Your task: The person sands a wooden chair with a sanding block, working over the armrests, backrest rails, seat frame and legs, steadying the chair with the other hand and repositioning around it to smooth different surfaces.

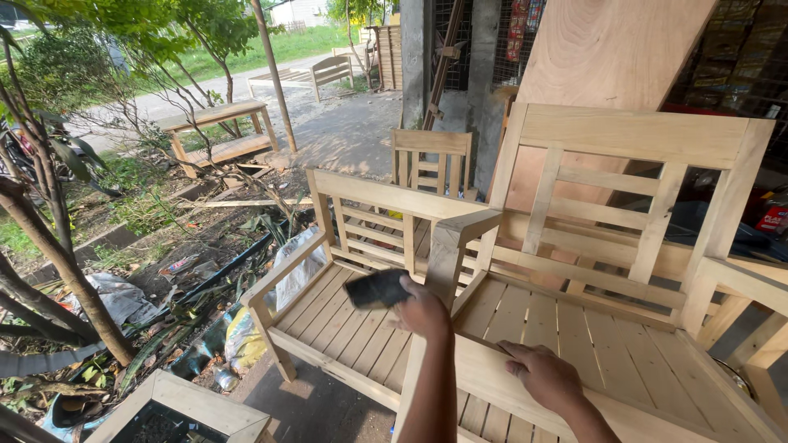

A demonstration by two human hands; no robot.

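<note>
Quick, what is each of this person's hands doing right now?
Left hand: closed on a dark folded sheet of sandpaper.
Right hand: open, resting flat on the pale unfinished wooden chair's front rail, holding nothing.

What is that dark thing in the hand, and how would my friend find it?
Start at the big bare-wood bench on the right, then go to the upright front post of its armrest. At that post the left hand holds up a sanding pad, while the right hand rests on the seat rail. It is flat and almost black, while all the furniture around is pale wood.
</note>
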